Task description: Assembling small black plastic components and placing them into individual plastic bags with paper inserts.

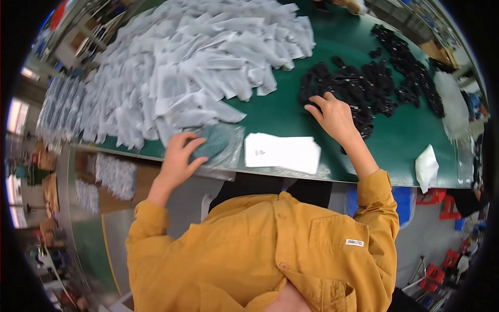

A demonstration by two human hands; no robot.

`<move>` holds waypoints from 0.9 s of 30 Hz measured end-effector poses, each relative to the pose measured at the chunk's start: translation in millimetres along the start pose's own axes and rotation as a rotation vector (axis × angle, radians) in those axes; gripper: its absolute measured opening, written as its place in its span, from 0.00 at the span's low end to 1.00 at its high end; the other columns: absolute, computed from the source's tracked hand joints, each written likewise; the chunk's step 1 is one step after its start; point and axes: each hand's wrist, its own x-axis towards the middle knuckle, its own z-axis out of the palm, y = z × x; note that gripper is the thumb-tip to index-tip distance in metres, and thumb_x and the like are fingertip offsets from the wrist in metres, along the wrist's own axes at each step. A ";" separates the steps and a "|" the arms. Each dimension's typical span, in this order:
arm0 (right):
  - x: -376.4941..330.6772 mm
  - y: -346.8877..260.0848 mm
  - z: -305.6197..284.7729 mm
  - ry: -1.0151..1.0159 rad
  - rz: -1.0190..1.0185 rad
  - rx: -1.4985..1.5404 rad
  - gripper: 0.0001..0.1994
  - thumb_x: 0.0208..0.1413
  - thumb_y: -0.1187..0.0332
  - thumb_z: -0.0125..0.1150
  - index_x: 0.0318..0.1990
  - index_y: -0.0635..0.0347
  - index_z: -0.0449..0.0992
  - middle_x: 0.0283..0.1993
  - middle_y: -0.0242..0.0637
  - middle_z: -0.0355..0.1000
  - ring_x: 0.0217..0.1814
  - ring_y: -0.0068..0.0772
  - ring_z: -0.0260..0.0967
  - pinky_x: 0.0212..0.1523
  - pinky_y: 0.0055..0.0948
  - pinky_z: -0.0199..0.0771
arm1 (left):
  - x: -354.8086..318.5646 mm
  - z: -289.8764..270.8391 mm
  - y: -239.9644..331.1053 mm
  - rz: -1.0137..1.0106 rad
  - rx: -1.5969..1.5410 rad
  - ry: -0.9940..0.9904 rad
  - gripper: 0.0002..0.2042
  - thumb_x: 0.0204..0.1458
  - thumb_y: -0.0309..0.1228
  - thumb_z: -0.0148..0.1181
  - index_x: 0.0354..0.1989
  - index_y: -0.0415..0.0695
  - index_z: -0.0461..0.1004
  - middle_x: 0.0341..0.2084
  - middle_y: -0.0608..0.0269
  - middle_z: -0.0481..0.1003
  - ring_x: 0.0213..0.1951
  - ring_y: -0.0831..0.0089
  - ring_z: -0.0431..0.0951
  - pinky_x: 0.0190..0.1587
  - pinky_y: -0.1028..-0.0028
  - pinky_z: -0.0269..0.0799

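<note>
My left hand (pixel 179 157) rests at the table's near edge with thumb and fingers apart. Its fingertips touch a stack of clear plastic bags (pixel 228 150), which looks dark green where the table shows through. Over the near side of a heap of small black coiled bundles (pixel 358 83), my right hand (pixel 332 115) is half curled, thumb and forefinger apart, with nothing plainly held. What the bundles are is too small to tell. Between my hands lies a stack of white paper slips (pixel 283 152), the top ones slightly fanned.
A large pile of filled whitish translucent bags (pixel 197 62) covers the left and far side of the green table (pixel 291 112). At the right lie a crumpled white packet (pixel 427 167) and clear plastic sheeting (pixel 451 104). Below left stands a cardboard box (pixel 117 192) with packed bags.
</note>
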 end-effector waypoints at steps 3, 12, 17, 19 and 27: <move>-10.3 -7.7 18.1 -0.039 -0.028 -0.171 0.11 0.53 0.62 0.66 0.40 0.58 0.77 0.40 0.48 0.68 0.27 0.51 0.72 0.29 0.40 0.74 | -8.3 41.0 -10.5 -0.027 -0.002 0.122 0.12 0.46 0.28 0.66 0.40 0.43 0.74 0.34 0.55 0.69 0.40 0.55 0.71 0.41 0.60 0.68; -27.1 21.7 26.5 0.067 0.043 -0.111 0.14 0.51 0.75 0.63 0.45 0.61 0.67 0.39 0.51 0.68 0.32 0.54 0.73 0.34 0.40 0.75 | 18.5 60.1 -22.9 -0.042 -0.023 0.076 0.10 0.48 0.29 0.65 0.30 0.41 0.69 0.30 0.54 0.67 0.35 0.51 0.72 0.36 0.60 0.68; -65.2 18.7 8.4 0.096 0.199 0.292 0.16 0.54 0.76 0.59 0.51 0.61 0.68 0.43 0.50 0.70 0.37 0.55 0.73 0.38 0.39 0.74 | 25.5 36.8 -9.3 0.033 0.021 0.162 0.13 0.46 0.32 0.68 0.36 0.40 0.73 0.32 0.54 0.69 0.37 0.53 0.72 0.41 0.60 0.69; -84.1 9.5 3.8 0.091 0.289 0.397 0.16 0.55 0.76 0.58 0.52 0.61 0.69 0.44 0.50 0.71 0.38 0.55 0.73 0.39 0.39 0.73 | 29.1 25.3 7.5 0.052 0.102 0.250 0.14 0.45 0.32 0.69 0.38 0.40 0.74 0.34 0.53 0.71 0.39 0.53 0.72 0.42 0.60 0.69; -114.5 -23.4 6.9 0.230 0.367 0.136 0.14 0.58 0.74 0.57 0.52 0.61 0.73 0.43 0.47 0.72 0.39 0.50 0.74 0.37 0.38 0.73 | 88.5 82.8 142.0 0.195 -0.322 0.059 0.34 0.42 0.38 0.73 0.59 0.43 0.67 0.54 0.49 0.67 0.60 0.48 0.65 0.63 0.54 0.59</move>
